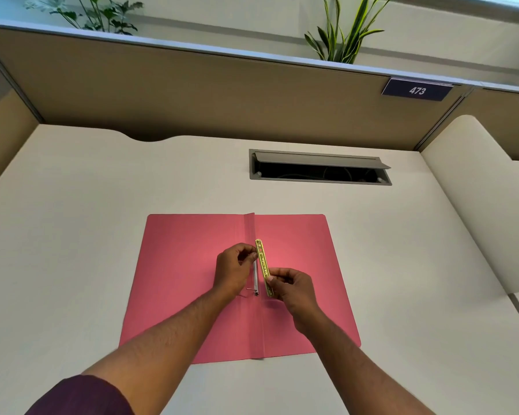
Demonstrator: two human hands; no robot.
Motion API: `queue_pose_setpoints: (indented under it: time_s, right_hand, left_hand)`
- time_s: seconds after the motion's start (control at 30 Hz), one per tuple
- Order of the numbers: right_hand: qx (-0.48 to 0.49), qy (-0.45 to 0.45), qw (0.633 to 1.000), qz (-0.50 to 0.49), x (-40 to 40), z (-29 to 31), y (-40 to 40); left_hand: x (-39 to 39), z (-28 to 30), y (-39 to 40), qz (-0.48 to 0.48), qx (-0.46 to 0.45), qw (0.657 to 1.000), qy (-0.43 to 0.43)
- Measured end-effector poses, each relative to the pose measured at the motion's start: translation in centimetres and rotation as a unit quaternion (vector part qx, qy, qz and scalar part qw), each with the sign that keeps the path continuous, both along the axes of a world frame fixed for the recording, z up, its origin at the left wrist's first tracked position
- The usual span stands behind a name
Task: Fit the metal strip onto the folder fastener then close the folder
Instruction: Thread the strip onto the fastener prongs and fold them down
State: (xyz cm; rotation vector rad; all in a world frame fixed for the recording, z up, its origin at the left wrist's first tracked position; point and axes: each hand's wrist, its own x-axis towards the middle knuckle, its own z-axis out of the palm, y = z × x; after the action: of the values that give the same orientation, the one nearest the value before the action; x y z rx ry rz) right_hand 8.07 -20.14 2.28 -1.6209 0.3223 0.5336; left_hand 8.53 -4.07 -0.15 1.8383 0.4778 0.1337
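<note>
A pink folder (177,280) lies open and flat on the desk, spine running away from me. Along the spine sits the silvery fastener (255,275), with one thin prong bent out to the left near its lower end. A gold metal strip (262,262) is held tilted just right of the fastener. My right hand (292,287) pinches the strip's lower end. My left hand (234,269) has its fingertips on the strip's upper part, beside the fastener's top end, which it hides.
The pale desk (72,235) has an open cable slot (318,170) behind the folder. A tan partition (192,94) with a "473" plate (417,90) rises at the back, with plants above. A curved desk section (474,190) lies to the right.
</note>
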Motion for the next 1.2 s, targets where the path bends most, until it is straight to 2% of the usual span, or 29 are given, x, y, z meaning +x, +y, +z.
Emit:
queue_pose_setpoints:
  time_s: [0.6, 0.8, 0.9, 1.03, 1.13, 1.2]
  right_hand:
    - [0.007, 0.012, 1.000, 0.006, -0.3, -0.4, -0.4]
    - [0.016, 0.027, 1.000, 0.000, -0.3, -0.7, 0.1]
    - [0.023, 0.032, 0.999, -0.001, -0.2, -0.6, 0.3]
    - [0.036, 0.042, 0.998, -0.011, -0.2, -0.4, 0.5]
    - [0.047, 0.044, 0.998, -0.012, -0.2, -0.1, 0.5]
    - [0.049, 0.047, 0.998, -0.014, -0.2, 0.0, 0.5]
  left_hand:
    - [-0.1, -0.2, -0.3, 0.011, -0.007, 1.000, 0.008]
    - [-0.5, -0.4, -0.3, 0.016, -0.047, 0.999, 0.019]
    - [-1.1, -0.7, -0.1, 0.002, -0.044, 0.999, 0.019]
    - [-3.6, -1.4, 0.8, -0.032, 0.008, 0.999, 0.020]
    - [-5.9, -1.8, 1.1, -0.113, -0.020, 0.993, 0.026]
    - [-6.9, -1.8, 0.8, -0.122, -0.049, 0.991, 0.015]
